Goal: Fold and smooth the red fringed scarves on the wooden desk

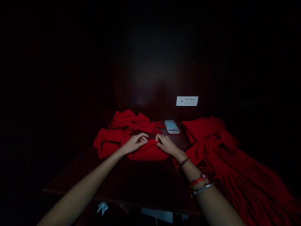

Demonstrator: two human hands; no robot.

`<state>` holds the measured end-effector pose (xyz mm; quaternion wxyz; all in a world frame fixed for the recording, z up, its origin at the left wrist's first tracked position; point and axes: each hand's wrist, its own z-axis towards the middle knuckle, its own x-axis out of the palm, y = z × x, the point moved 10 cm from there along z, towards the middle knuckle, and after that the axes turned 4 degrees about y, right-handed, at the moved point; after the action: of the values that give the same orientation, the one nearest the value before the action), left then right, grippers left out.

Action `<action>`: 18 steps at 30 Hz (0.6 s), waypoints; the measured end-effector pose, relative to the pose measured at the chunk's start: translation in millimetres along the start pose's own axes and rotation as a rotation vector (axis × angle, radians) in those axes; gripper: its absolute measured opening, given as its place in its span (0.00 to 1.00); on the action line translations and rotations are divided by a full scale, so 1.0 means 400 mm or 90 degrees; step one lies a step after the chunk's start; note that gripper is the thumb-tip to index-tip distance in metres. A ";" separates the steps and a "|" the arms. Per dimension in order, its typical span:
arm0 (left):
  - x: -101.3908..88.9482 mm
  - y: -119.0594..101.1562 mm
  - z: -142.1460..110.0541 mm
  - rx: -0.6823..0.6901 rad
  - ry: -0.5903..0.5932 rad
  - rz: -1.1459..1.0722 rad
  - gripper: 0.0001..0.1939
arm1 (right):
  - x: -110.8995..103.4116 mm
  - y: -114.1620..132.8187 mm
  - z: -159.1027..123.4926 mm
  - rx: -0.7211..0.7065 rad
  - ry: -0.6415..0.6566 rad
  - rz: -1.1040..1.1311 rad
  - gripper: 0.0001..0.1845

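Observation:
A red fringed scarf [131, 131] lies bunched at the middle of a dark wooden table [141, 182]. My left hand [135, 142] rests on the scarf with fingers curled, pinching its fabric. My right hand [166, 143] lies close beside it on the same folded edge, fingers closed on the cloth. Thread bands and a metal bangle [202, 187] circle my right wrist. A second red scarf [225, 157] spreads over the table's right side and hangs off the edge.
A phone [171, 126] with a lit screen lies on the table just behind my right hand. A white wall socket plate [187, 101] sits on the dark panel behind. The room is very dark. Pale objects [157, 215] show below the table's near edge.

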<state>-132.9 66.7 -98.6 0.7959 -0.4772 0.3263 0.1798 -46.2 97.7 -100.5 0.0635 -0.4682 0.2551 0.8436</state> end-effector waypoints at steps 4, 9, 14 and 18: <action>-0.003 0.035 0.004 -0.051 -0.013 -0.080 0.13 | 0.001 0.016 -0.004 -0.029 0.009 0.010 0.06; -0.025 0.067 0.001 -0.101 -0.058 -0.092 0.13 | 0.003 0.018 -0.009 0.008 0.032 0.059 0.10; -0.023 0.070 0.001 -0.119 -0.058 -0.074 0.13 | 0.012 0.047 -0.007 -0.054 0.026 -0.027 0.10; -0.010 0.072 0.005 -0.117 -0.040 -0.102 0.15 | 0.007 0.064 -0.004 -0.072 -0.001 -0.108 0.05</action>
<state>-152.6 82.2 -113.6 0.7703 -0.5669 0.2443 0.1600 -55.3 74.4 -93.9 0.1083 -0.4904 0.1668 0.8485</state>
